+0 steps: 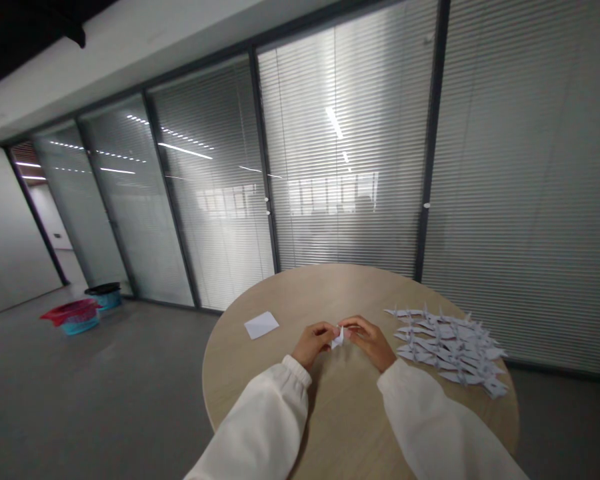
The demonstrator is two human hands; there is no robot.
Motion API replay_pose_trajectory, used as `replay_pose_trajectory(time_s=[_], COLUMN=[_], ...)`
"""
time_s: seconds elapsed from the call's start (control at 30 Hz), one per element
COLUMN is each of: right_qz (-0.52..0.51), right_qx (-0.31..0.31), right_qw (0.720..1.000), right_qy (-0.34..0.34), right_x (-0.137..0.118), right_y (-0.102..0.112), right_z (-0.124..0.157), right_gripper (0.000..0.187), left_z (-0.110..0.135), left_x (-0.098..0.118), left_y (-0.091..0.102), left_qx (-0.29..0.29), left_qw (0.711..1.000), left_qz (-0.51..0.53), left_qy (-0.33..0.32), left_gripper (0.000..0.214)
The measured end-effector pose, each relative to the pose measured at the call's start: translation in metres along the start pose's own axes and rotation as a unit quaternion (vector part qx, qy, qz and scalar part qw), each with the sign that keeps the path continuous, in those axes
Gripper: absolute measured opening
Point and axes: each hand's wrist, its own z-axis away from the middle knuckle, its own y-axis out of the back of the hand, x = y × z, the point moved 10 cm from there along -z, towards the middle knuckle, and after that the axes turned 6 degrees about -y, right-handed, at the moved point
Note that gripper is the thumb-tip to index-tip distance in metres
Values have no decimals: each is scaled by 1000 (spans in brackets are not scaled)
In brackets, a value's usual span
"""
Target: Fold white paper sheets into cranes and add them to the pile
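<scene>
Between my two hands, above the middle of the round table [340, 413], is a small white folded paper crane [339, 341]. My left hand [314, 343] pinches it from the left with thumb and fingertips. From the right, my right hand [369, 339] grips it too, with the index finger bent over the top. Parts of the folded paper are hidden behind the fingers. To the right lie several finished paper cranes [445, 347], set close together in rows. On the left of the table rests a flat stack or sheet of white paper [261, 325].
Glass partitions with blinds [350, 220] stand right behind the table's far edge. On the floor at the left are a blue bin with a red liner [80, 319] and another with a black liner [105, 295].
</scene>
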Motion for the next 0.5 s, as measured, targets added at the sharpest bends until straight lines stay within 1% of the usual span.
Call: replay_pose_trajectory(time_s=[0.33, 0.5], right_qz=[25, 74], right_qx=[14, 25], right_qw=[999, 996], right_qy=[17, 37], right_x=[-4, -9], right_y=[1, 1], right_z=[0, 2], right_gripper=[12, 12], left_z=[0, -1], left_x=[-2, -5], left_y=[-1, 0], left_qx=[-10, -12], left_qw=[1000, 999], left_qz=[-21, -30], left_qy=[5, 8], left_gripper=[36, 36])
